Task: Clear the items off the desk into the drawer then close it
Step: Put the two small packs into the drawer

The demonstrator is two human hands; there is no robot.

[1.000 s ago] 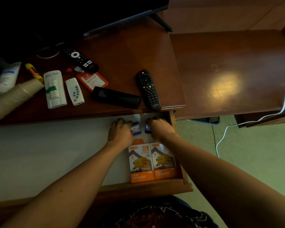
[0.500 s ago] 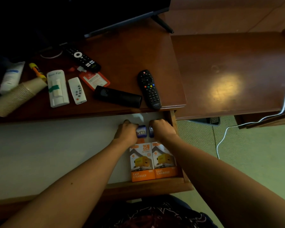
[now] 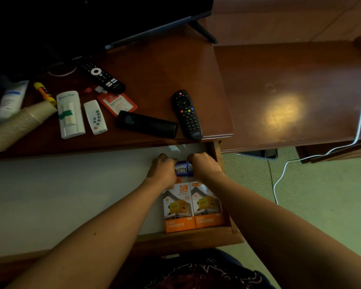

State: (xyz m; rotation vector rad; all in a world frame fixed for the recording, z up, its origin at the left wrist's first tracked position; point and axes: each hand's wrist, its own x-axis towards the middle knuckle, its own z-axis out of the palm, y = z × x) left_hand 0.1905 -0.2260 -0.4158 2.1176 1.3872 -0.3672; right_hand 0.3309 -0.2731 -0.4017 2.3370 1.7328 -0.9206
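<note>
The drawer (image 3: 188, 238) is pulled out below the desk (image 3: 154, 65), its floor pale. Both hands are inside it at the right rear. My left hand (image 3: 162, 167) and my right hand (image 3: 204, 165) each grip a small blue-and-white box (image 3: 182, 168), and the two boxes touch between them. Two orange fast-charger boxes (image 3: 193, 207) lie side by side just in front of the hands. On the desk lie a black remote (image 3: 187, 114), a black cylinder (image 3: 147, 124), a small white remote (image 3: 95, 117), a white device (image 3: 70, 114), an orange card holder (image 3: 118, 102) and a second black remote (image 3: 101, 75).
A stack of paper cups (image 3: 19, 124), a white tube (image 3: 12, 100) and a yellow glue stick (image 3: 44, 92) sit at the desk's left end. A TV (image 3: 92, 19) stands at the back. A lower table (image 3: 290, 90) adjoins on the right, with a white cable (image 3: 300, 159) trailing to the floor.
The two hands have drawn closer together, bringing the two small blue boxes from apart to touching. The view shifted slightly; desk items stay put.
</note>
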